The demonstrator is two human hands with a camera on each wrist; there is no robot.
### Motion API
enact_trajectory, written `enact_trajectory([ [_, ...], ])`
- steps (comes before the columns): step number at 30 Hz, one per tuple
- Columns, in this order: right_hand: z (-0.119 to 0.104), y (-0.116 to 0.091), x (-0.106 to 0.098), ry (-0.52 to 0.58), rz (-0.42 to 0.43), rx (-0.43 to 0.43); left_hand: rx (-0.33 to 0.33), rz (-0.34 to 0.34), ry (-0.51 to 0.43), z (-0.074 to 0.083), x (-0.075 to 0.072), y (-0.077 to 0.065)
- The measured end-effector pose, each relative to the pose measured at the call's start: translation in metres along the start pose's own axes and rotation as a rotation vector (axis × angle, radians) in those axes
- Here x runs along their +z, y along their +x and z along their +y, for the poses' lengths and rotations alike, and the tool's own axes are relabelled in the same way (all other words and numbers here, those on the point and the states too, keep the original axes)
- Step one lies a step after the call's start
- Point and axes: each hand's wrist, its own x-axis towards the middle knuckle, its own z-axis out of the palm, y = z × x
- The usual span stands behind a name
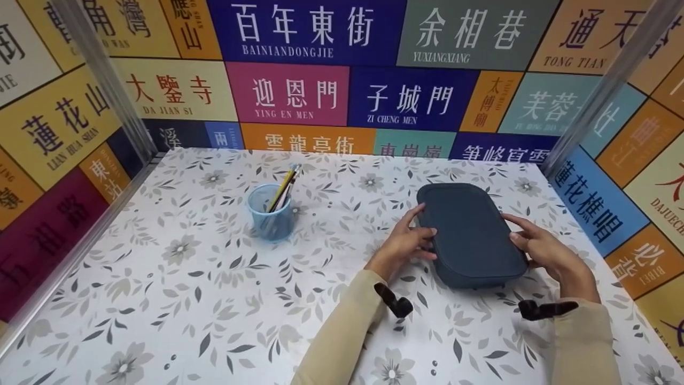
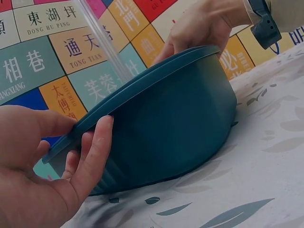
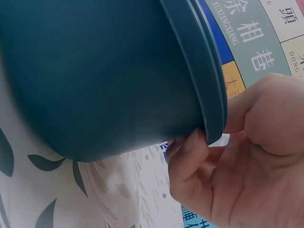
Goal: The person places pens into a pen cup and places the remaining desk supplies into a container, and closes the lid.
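A dark blue-teal lunch box [image 1: 473, 230] with rounded corners and a lid on top rests on the right part of the table. At its left side my left hand [image 1: 403, 243] holds the rim; in the left wrist view the thumb lies on the lid's edge and fingers [image 2: 97, 147] press the wall just below. My right hand [image 1: 550, 254] grips the opposite side. Seen from the right wrist, its thumb and curled fingers [image 3: 187, 161] pinch the lid's overhanging rim. What the box contains is hidden.
A light blue mesh pen cup [image 1: 271, 219] holding several pencils or pens [image 1: 282, 190] stands to the left of the box. A white tablecloth [image 1: 214, 299] with grey leaves and flowers covers the table. Panels with coloured signs [image 1: 304, 32] enclose the back and sides.
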Motion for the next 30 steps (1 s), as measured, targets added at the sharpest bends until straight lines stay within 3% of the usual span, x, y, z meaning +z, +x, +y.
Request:
enact_trajectory([
  [12,-0.002,-0.002,-0.003,-0.034,0.016,0.045,-0.005,0.011,0.030,0.002,0.001,-0.002],
  [22,-0.003,-0.008,-0.010,-0.089,0.037,0.075,0.032,-0.001,0.232,0.008,0.009,-0.001],
  [25,-0.005,-0.006,-0.010,-0.107,0.044,0.091,0.044,-0.018,0.349,0.011,0.005,-0.003],
  [30,-0.010,0.001,-0.005,-0.171,0.096,0.082,0.067,-0.031,0.651,0.020,-0.007,-0.006],
])
